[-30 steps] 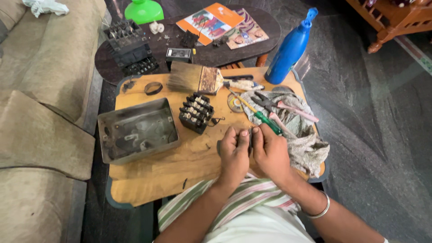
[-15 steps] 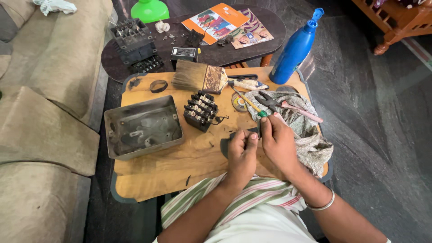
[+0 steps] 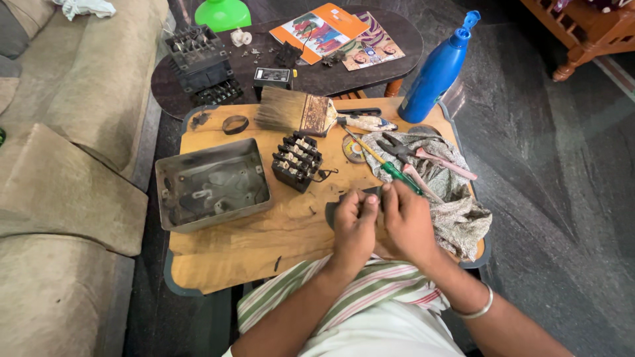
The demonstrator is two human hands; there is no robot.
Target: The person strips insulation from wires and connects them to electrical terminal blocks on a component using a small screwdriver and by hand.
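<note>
My left hand [image 3: 354, 225] and my right hand [image 3: 407, 221] are pressed together at the near middle of the wooden table [image 3: 231, 254]. Their fingertips pinch a small dark part [image 3: 369, 194]; what it is cannot be made out. A dark flat piece [image 3: 330, 213] lies under my left hand. Just beyond my fingers sits a green-handled screwdriver [image 3: 397, 173], with a black terminal block [image 3: 297, 162] to the left. A grey metal box [image 3: 211, 182] lies open further left.
A wide paintbrush [image 3: 301, 112], pliers [image 3: 423, 155] and a patterned cloth [image 3: 463, 215] lie on the table. A blue spray bottle [image 3: 436, 66] stands at its far right corner. Behind is a dark oval table [image 3: 370, 73] with black electrical parts [image 3: 198, 59] and magazines [image 3: 324, 30]. A sofa [image 3: 66, 132] runs along the left.
Both hands stay together at the same spot, with the fingers working slightly on the small part. The view has dipped a little, so the tables sit lower in the frame.
</note>
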